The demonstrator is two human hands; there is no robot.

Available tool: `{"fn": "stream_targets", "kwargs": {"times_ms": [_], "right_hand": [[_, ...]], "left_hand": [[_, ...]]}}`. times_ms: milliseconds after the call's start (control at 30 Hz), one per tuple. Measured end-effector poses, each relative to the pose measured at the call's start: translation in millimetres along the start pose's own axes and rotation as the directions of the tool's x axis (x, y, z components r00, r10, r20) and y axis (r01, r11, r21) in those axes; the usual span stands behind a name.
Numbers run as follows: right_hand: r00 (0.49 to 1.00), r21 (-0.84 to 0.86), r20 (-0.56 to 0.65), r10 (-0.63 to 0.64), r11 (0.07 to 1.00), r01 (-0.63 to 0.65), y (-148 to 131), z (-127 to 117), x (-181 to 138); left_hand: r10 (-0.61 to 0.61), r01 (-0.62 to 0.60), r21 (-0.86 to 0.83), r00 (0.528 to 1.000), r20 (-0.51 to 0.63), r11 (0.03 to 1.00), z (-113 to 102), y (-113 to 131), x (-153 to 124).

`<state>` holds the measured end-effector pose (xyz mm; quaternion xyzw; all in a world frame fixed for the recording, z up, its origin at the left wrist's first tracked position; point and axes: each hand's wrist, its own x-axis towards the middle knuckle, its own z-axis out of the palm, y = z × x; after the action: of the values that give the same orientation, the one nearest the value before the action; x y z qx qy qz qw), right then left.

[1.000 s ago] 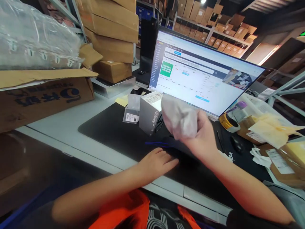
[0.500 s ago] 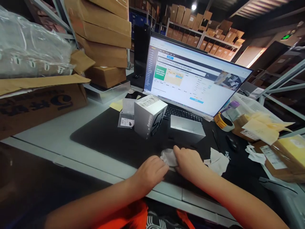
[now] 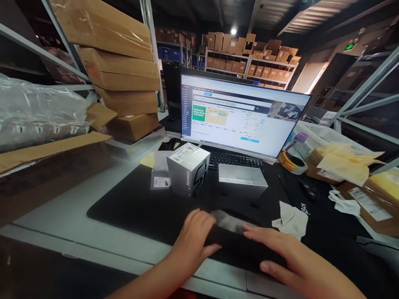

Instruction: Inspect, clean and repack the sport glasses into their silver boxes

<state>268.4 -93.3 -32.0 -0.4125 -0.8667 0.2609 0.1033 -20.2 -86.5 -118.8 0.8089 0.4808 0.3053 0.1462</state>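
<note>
A flat black item [image 3: 240, 245] lies on the black desk mat [image 3: 134, 207] close to the front edge, with a grey crumpled wrap [image 3: 230, 221] on its top. My left hand [image 3: 195, 236] grips its left end, fingers above and thumb in front. My right hand [image 3: 289, 259] lies flat on its right part with fingers stretched out. Just behind stand a grey product box [image 3: 188, 168] and an open grey tray [image 3: 241, 180].
A monitor [image 3: 240, 116] and keyboard [image 3: 233, 158] stand behind the tray. A small labelled bag [image 3: 160, 175] lies left of the box, crumpled white paper [image 3: 291, 220] to the right. A yellow tape roll [image 3: 291, 162], mouse [image 3: 308, 189] and parcels [image 3: 368, 199] crowd the right; stacked cartons [image 3: 121, 83] rise at left.
My right hand brought the crumpled grey wrap down from in front of the screen to the mat. Both hands now rest on the flat black item. The view has tilted upward.
</note>
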Motion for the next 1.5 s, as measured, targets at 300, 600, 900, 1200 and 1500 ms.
{"fn": "stream_targets", "kwargs": {"times_ms": [300, 600, 900, 1200, 1500], "right_hand": [[0.975, 0.188, -0.163, 0.154, 0.974, -0.122, 28.0, 52.6, -20.9], [0.928, -0.026, -0.372, -0.014, 1.0, 0.005, 27.4, 71.7, -4.5], [0.868, -0.279, -0.448, -0.214, 0.956, 0.091, 22.1, 64.7, 1.4], [0.984, -0.158, -0.173, -0.036, 0.987, 0.008, 18.0, 14.7, 48.7], [0.856, 0.204, -0.505, -0.11, 0.949, 0.242, 39.8, 2.7, 42.3]], "left_hand": [[-0.083, 0.044, 0.227, 0.983, 0.166, 0.973, -6.3, 3.6, 26.7], [0.368, -0.366, 0.207, 0.929, 0.03, 0.907, -7.9, 5.7, 15.5], [0.302, -0.354, 0.172, 0.915, 0.268, 0.919, -14.0, 14.7, 53.1], [0.251, -0.251, -0.014, 0.968, 0.023, 0.968, -7.6, 14.5, 52.6], [-0.115, 0.059, -0.764, 0.993, -0.02, 0.643, 24.8, 6.2, 34.0]]}}
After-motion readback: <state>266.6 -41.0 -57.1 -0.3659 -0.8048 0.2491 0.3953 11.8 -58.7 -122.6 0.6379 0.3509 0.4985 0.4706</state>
